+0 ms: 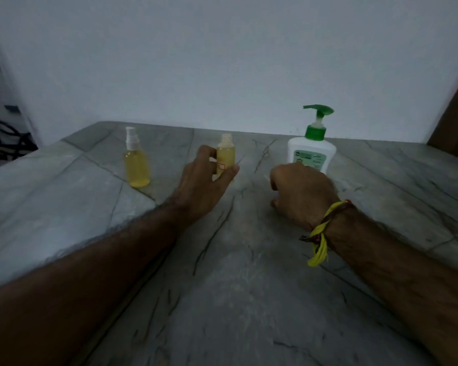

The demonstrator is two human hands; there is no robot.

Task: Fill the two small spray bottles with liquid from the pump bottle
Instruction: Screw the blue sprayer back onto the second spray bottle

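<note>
At frame centre, the left hand (206,178) grips the uncapped spray bottle (225,159) (light, rigid, likely slick) around its body. The right hand (299,191) is curled; contents hidden. The pump bottle (312,151) stands just behind it.

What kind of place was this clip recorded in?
Probably a room in a home, though that is a guess: a grey veined stone countertop set against a plain white wall, dim light, and dark cables and gear at the far left. A green-capped pump bottle stands on it.
</note>
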